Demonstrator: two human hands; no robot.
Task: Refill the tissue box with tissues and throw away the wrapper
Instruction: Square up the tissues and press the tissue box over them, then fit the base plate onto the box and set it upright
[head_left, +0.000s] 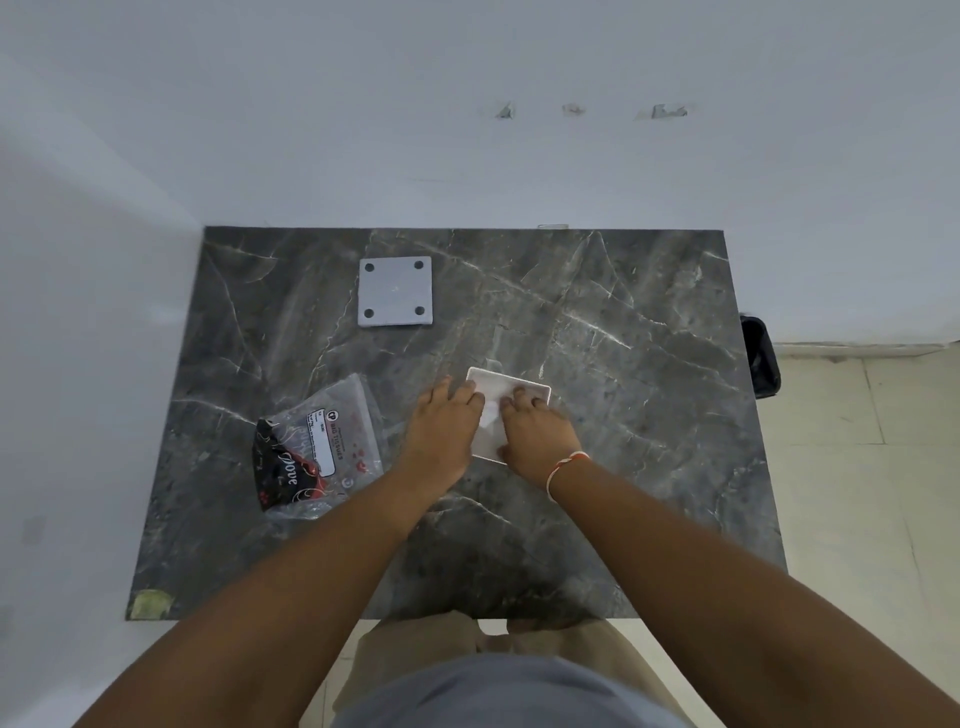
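A white square tissue box (537, 388) stands open-side up in the middle of the table, with white tissues (493, 415) inside it. My left hand (441, 428) and my right hand (537, 434) both rest on top of the tissues, fingers pressed down into the box. The box's grey lid or base plate (396, 292), with four dark round feet, lies apart at the back left. The clear plastic wrapper (317, 449), printed black and red, lies crumpled and flat to the left of my left hand.
The dark grey marble table (623, 364) stands against a white wall. A black bin (759, 358) sits on the tiled floor just past the table's right edge. A scrap of yellowish tape (150, 604) is at the near left corner.
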